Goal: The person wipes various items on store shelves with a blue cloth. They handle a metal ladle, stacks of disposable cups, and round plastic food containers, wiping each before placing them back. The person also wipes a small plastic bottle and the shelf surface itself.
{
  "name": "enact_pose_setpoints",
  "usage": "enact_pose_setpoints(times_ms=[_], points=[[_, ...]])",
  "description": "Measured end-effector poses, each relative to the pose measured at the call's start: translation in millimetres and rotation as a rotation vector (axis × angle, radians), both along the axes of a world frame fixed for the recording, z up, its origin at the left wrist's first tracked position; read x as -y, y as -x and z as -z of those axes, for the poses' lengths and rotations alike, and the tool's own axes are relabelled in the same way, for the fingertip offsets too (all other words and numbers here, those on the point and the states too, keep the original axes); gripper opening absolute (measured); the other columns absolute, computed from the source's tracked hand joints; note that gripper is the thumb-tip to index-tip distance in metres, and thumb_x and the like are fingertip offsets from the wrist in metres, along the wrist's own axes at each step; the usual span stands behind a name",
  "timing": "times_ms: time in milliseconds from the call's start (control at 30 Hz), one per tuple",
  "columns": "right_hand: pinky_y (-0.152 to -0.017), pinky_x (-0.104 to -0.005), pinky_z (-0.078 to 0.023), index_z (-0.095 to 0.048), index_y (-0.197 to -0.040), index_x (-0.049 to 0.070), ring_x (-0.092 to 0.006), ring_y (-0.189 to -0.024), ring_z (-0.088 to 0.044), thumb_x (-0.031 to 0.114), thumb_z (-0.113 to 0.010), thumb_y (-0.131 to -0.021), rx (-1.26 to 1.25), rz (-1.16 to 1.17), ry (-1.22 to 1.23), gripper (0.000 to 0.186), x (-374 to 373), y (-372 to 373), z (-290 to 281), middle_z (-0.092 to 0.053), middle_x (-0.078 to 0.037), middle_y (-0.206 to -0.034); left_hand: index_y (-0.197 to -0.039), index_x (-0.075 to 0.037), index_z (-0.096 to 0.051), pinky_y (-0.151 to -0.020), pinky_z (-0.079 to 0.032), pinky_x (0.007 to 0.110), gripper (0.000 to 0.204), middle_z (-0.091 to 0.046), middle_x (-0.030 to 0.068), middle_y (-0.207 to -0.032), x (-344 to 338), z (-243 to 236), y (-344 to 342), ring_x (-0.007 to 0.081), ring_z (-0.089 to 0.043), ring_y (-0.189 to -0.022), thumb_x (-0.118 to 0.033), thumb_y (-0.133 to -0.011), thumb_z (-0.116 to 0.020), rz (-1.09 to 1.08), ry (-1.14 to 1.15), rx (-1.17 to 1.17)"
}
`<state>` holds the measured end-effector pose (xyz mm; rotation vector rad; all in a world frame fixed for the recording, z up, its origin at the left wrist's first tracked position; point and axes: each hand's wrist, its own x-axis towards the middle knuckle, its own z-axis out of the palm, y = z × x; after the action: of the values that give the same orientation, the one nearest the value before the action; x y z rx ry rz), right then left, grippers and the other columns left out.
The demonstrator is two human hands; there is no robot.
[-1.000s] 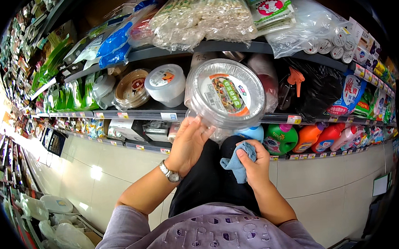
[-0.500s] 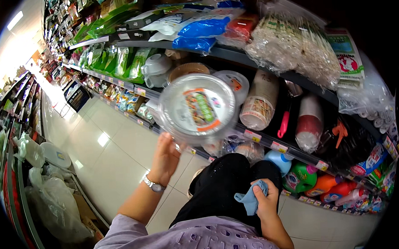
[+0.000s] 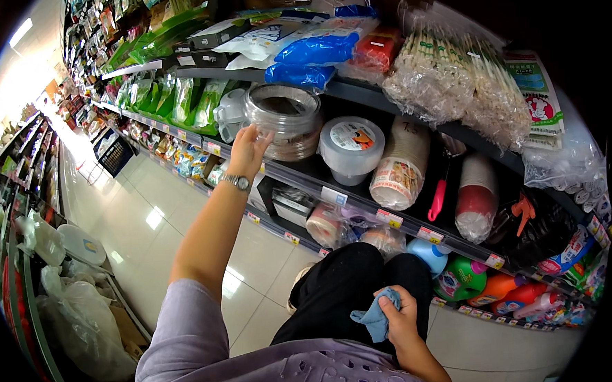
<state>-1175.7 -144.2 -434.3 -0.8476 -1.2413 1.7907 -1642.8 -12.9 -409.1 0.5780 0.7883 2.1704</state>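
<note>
Now that the container [image 3: 294,126] is shelved, left fingers [image 3: 247,136] alongside, grip unclear, right fingers [image 3: 404,304] pinching cloth [image 3: 373,319].

One stack of round containers [image 3: 300,137] is at the left hand [image 3: 250,152], one translucent pack [image 3: 351,150] and two cup sleeves [image 3: 400,162] to its right. The right hand [image 3: 403,319] holds one blue cloth [image 3: 375,321].
</note>
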Motion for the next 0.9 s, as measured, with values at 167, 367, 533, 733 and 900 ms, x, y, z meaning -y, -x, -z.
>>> enact_pose_setpoints(times_ms=[167, 367, 533, 733, 900], points=[[-0.059, -0.0201, -0.041, -0.060, -0.091, 0.000, -0.0049, -0.064, -0.051, 0.014, -0.063, -0.086, -0.013, 0.028, 0.056, 0.015, -0.5, -8.1, 2.4, -0.056, 0.001, -0.073, -0.093, -0.001, -0.050, -0.081, -0.051, 0.040, 0.015, -0.052, 0.0072, -0.085, -17.8, -12.7, -2.7, 0.0198, -0.056, -0.079, -0.013, -0.088, -0.058, -0.100, 0.495, -0.074], [-0.062, -0.0207, -0.041, -0.062, -0.093, 0.000, -0.0052, -0.068, -0.052, 0.014, -0.063, -0.087, -0.044, 0.004, 0.140, 0.016, 0.0, -11.9, 9.1, -0.057, 0.001, -0.076, -0.090, 0.002, -0.060, -0.058, -0.041, 0.032, 0.030, -0.053, 0.0043, -0.071, -11.8, 2.3, 14.5, 0.0159, -0.050, -0.064, -0.026, -0.083, -0.065, -0.223, 0.859, -0.393], [-0.064, -0.0212, -0.043, -0.062, -0.095, 0.000, -0.0057, -0.070, -0.053, 0.015, -0.063, -0.087, -0.057, 0.006, 0.138, 0.017, 0.3, -14.5, 5.0, -0.059, 0.000, -0.079, -0.090, 0.002, -0.061, -0.067, -0.043, 0.038, 0.037, -0.056, 0.0093, -0.077, -17.8, 37.1, 28.7, 0.0232, -0.052, -0.071, -0.035, -0.082, -0.064, -0.357, 0.871, -0.389], [-0.070, -0.0245, -0.046, -0.061, -0.095, 0.000, -0.0101, -0.076, -0.057, 0.017, -0.062, -0.088, 0.003, 0.058, 0.184, 0.018, -5.3, -18.7, 27.3, -0.060, -0.003, -0.083, -0.121, -0.003, -0.053, -0.102, -0.030, 0.046, 0.037, -0.047, 0.0188, -0.131, -5.2, 27.4, -3.9, 0.0366, -0.042, -0.120, -0.004, -0.083, -0.052, -0.898, 0.418, -1.540], [-0.069, -0.0222, -0.045, -0.061, -0.099, 0.004, -0.0063, -0.077, -0.055, 0.021, -0.063, -0.088, -0.039, -0.024, 0.144, 0.021, -2.9, -16.4, 23.4, -0.060, 0.001, -0.084, -0.134, -0.010, -0.045, -0.110, -0.022, 0.044, 0.044, -0.036, 0.0168, -0.143, 24.1, 13.7, 0.2, 0.0368, -0.027, -0.135, -0.008, -0.091, -0.049, -0.631, 0.454, -1.801]])
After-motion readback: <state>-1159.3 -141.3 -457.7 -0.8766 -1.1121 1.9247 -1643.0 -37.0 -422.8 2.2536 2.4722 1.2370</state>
